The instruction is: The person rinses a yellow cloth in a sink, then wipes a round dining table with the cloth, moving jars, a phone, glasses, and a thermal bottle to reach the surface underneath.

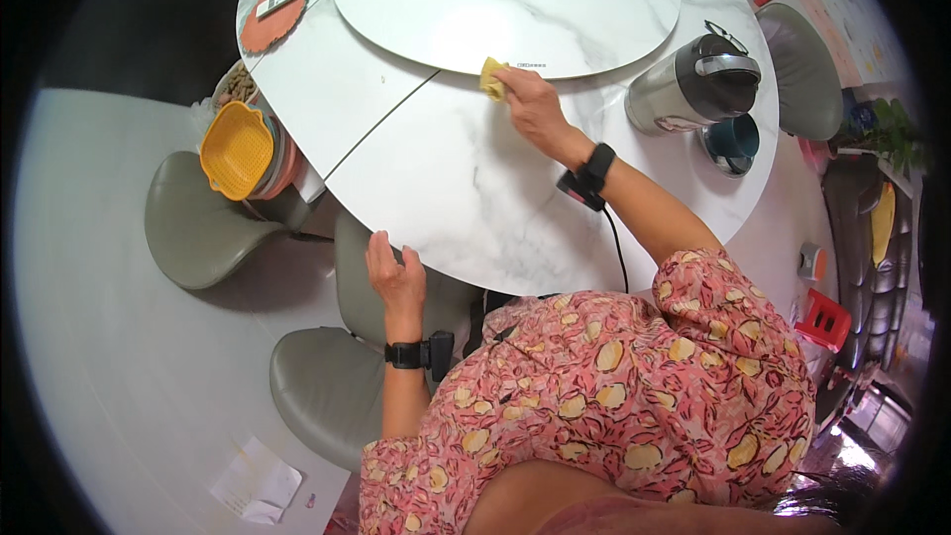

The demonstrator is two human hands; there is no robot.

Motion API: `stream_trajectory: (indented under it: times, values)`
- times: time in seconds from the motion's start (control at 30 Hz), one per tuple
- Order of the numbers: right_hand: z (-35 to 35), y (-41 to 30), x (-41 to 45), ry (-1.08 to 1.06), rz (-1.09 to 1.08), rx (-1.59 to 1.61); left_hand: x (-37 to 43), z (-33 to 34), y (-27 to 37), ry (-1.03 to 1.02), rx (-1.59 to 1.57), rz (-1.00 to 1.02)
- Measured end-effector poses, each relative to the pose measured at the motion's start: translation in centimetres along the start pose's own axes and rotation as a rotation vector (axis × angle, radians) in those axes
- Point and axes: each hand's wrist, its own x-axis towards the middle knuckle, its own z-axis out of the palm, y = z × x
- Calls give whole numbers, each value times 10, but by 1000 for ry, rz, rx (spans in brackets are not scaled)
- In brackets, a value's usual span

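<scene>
My right hand (531, 108) grips a yellow cloth (493, 79) at the near rim of the white marble-patterned turntable (446, 22). The cloth partly covers that rim. Nothing is held in my left hand (396, 271), which is at the near left edge of the white marble-patterned table (438, 186); its fingers are partly extended, and whether they press on the edge is hard to tell. A black strap with a small device is on each wrist, and a black cable hangs from the right one.
A metal vacuum jug (665, 93) stands on the right beside a teal cup (732, 137). Top left, a remote control (278, 1) lies on an orange mat (260, 33). Stacked baskets, the top one yellow (236, 151), stand left of the table, near grey chairs (204, 223).
</scene>
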Motion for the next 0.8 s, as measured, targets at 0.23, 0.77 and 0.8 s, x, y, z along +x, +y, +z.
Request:
stream_trajectory:
  times: [0.23, 0.77, 0.8]
  values:
    - [61, 10, 68, -207, -372, -544, 6, -13, 20, -28, 21, 25]
    - [-53, 63, -8, -229, -22, -916, 4, 23, -18, 21, -101, -399]
    - [-49, 56, -6, -276, 62, -815, 18, 22, -16, -4, -212, -617]
